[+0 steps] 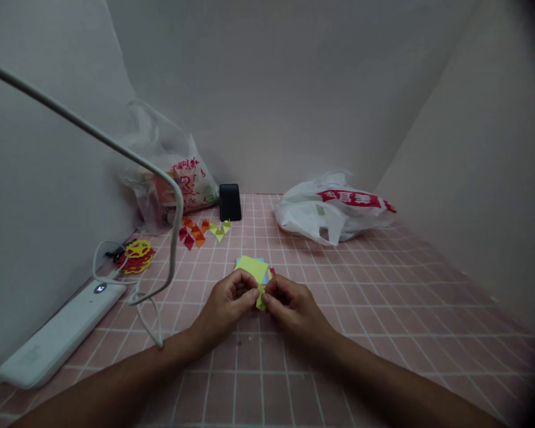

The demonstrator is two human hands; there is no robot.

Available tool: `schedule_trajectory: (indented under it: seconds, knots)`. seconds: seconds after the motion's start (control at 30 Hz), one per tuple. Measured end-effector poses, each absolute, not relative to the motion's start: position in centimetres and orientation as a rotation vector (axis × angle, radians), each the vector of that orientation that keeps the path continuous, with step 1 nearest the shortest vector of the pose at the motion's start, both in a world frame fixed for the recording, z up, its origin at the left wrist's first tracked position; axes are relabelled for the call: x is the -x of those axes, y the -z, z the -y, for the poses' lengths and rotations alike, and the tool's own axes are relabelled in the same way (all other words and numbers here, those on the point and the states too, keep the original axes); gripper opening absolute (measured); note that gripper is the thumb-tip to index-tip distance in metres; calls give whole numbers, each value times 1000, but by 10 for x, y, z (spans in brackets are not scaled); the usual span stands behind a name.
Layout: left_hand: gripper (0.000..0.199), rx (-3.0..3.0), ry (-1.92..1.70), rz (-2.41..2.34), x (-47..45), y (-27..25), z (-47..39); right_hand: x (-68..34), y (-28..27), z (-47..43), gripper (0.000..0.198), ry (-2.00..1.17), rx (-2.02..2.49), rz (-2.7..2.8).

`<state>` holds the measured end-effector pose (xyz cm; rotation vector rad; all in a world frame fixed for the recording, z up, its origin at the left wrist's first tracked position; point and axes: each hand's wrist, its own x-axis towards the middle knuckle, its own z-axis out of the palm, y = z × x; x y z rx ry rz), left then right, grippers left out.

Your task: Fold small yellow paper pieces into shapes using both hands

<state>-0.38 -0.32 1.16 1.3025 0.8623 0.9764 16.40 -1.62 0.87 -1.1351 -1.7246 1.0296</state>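
Between my fingertips is a small folded piece of yellow-green paper (261, 299). My left hand (232, 302) pinches it from the left, thumb against the curled fingers. On the other side my right hand (293, 303) grips its right edge, also closed. Both hands hide most of the folds. Just beyond them lies a stack of coloured paper sheets (252, 267), a yellow one on top, with blue and red edges showing. Farther back are several folded paper shapes: red ones (188, 240), orange ones (199, 235) and a pale yellow one (220, 230).
A black phone (230, 202) lies at the back, between a printed plastic bag (191, 178) and a white bag (321, 208). On the left are a white power strip (66, 333) and red-yellow cut-outs (137, 257). A white cable (116, 148) loops across the left foreground.
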Motion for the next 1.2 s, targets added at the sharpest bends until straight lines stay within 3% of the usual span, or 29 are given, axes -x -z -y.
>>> schedule_trajectory:
  seconds: [0.5, 1.2]
  knots:
    - [14, -1463, -930, -992, 4, -11, 3, -165, -13, 18, 16, -1101, 1068, 1740]
    - [11, -1621, -906, -1060, 3, -16, 6, -166, -6, 12, 23, -1641, 963, 1313]
